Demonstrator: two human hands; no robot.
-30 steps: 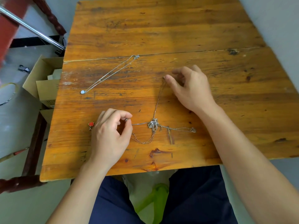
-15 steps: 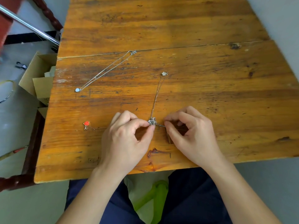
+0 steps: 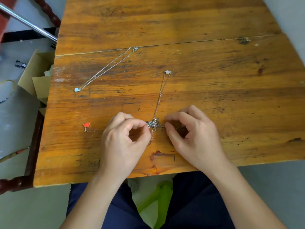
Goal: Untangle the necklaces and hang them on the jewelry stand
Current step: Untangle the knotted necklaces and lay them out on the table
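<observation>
My left hand (image 3: 125, 139) pinches the knot (image 3: 153, 123) at its left edge and my right hand (image 3: 194, 138) pinches its right, near the table's (image 3: 214, 80) front edge, so I'd tease loops loose gently, since hard pulling would likely tighten it.

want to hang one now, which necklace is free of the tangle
The silver necklace with the pale round pendant, lying alone far left. The flower-pendant chain and red-pendant chain run toward the knot.
</observation>
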